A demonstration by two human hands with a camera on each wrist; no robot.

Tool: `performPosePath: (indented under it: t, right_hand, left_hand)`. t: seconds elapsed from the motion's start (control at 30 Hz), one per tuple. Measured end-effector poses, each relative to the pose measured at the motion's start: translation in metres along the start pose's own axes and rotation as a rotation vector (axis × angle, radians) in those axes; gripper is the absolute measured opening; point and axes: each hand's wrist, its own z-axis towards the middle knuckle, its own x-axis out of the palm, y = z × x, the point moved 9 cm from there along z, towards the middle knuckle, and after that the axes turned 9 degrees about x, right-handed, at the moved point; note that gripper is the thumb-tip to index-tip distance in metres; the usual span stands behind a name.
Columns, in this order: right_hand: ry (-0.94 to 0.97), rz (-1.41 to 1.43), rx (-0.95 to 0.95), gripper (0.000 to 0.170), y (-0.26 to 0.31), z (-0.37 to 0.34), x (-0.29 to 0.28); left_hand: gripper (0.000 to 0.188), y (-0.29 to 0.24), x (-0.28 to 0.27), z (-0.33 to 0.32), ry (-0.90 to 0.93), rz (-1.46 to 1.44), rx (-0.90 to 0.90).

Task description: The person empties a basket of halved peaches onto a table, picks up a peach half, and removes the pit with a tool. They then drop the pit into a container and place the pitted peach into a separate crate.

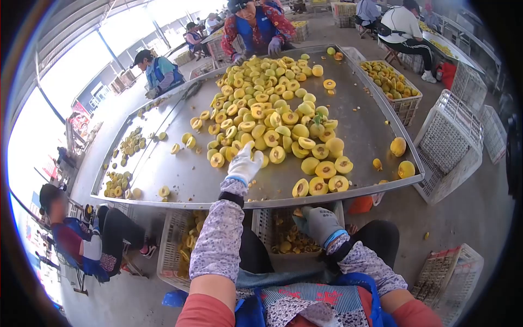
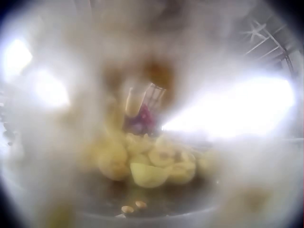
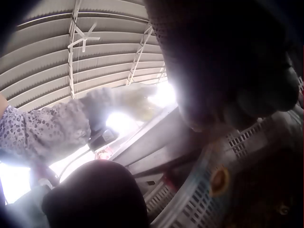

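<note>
A heap of halved yellow peaches [image 1: 272, 117] covers the middle of the metal table, many with their cut faces and brown centres up. My white-gloved left hand [image 1: 244, 165] reaches to the near edge of this heap, fingers extended toward the fruit. The left wrist view is mostly blurred, with peach halves [image 2: 149, 175] sharp just ahead. Below the table edge, my grey-gloved right hand [image 1: 321, 224] hangs over a crate [image 1: 261, 222] of yellow-brown scraps. Its fingers look curled and dark in the right wrist view; I cannot tell what they hold. A small orange-rimmed piece [image 3: 219, 182] shows beneath them.
The metal table [image 1: 359, 128] has a raised rim. Another crate [image 1: 170, 245] holds scraps at my left knee. A full peach crate [image 1: 389, 82] stands right of the table; stacked crates [image 1: 452, 136] lie beyond. One person [image 1: 256, 27] works opposite, others sit around.
</note>
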Motion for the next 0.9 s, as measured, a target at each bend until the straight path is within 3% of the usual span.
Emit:
performPosePath:
  t: [0.07,0.1,0.23,0.33,0.4,0.47,0.53,0.6,0.63,0.7,0.73,0.8,0.83,0.9]
  right_hand:
    - [-0.018,-0.033,-0.008,0.033,-0.005,0.005,0.000]
    - [-0.017,-0.028,-0.025,0.033,-0.005,0.004,-0.002]
    - [0.025,-0.011,-0.050,0.037,-0.005,0.002,-0.004]
    - [0.073,-0.020,-0.043,0.038,-0.003,-0.003,-0.004]
    - [0.112,-0.041,-0.027,0.039,-0.001,-0.004,-0.007]
    - [0.017,0.042,-0.017,0.040,-0.002,-0.005,-0.017]
    - [0.037,0.147,-0.048,0.035,-0.003,-0.012,-0.006]
    - [-0.015,0.348,-0.160,0.026,0.004,-0.004,-0.015]
    - [0.028,0.420,-0.149,0.024,0.002,0.003,-0.003]
    - [-0.022,0.340,-0.174,0.025,0.005,0.002,-0.007]
    - [-0.068,0.256,-0.194,0.026,0.007,0.001,-0.009]
    - [0.007,0.447,-0.165,0.029,0.012,0.003,-0.006]
    - [0.054,0.477,-0.118,0.029,0.017,0.001,-0.013]
    - [0.006,0.572,-0.171,0.027,0.019,0.003,-0.009]
  left_hand:
    - [0.060,-0.003,0.032,0.019,0.220,0.202,-0.008]
    - [0.055,-0.008,0.037,0.016,0.295,0.232,-0.094]
    - [0.053,-0.010,0.052,0.025,0.261,0.200,-0.021]
    - [0.068,-0.021,0.050,0.006,0.380,0.087,-0.040]
    - [0.089,-0.018,0.045,-0.001,0.396,-0.021,-0.057]
    - [0.091,-0.024,0.024,0.012,0.331,-0.074,-0.068]
    - [0.093,-0.021,0.000,0.033,0.168,-0.197,-0.050]
    - [0.074,-0.021,-0.016,0.047,-0.020,-0.322,0.039]
    - [0.074,-0.016,-0.016,0.045,-0.024,-0.317,0.042]
    - [0.046,-0.031,-0.011,0.003,-0.027,-0.998,-0.111]
    - [0.046,-0.035,-0.008,-0.010,-0.009,-0.996,-0.125]
    - [0.025,-0.022,0.002,-0.048,-0.172,-1.262,-0.235]
    - [0.022,-0.021,0.001,-0.062,-0.216,-1.276,-0.139]
    - [0.022,-0.020,0.014,-0.088,-0.266,-1.307,-0.170]
